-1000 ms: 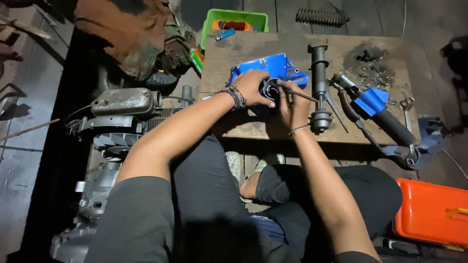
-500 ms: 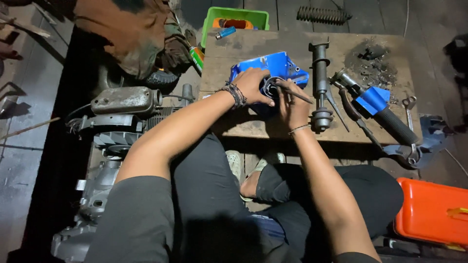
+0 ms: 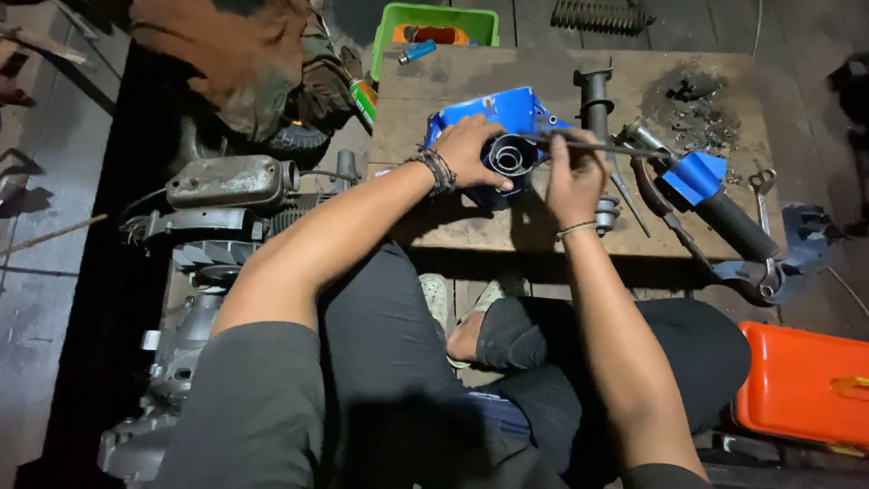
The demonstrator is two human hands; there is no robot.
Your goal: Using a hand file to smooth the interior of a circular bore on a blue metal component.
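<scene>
Now the left hand (image 3: 471,149) clasps a round metal cylinder (image 3: 510,157) while the right hand (image 3: 572,174) pinches a thin rod (image 3: 588,143).

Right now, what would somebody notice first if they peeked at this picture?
Probably the bright blue part in the middle of the wooden board, where the left hand grips a round metal tube and the right hand holds a thin rod over it. The orange box at lower right and green tub at the top pop out too.
</scene>
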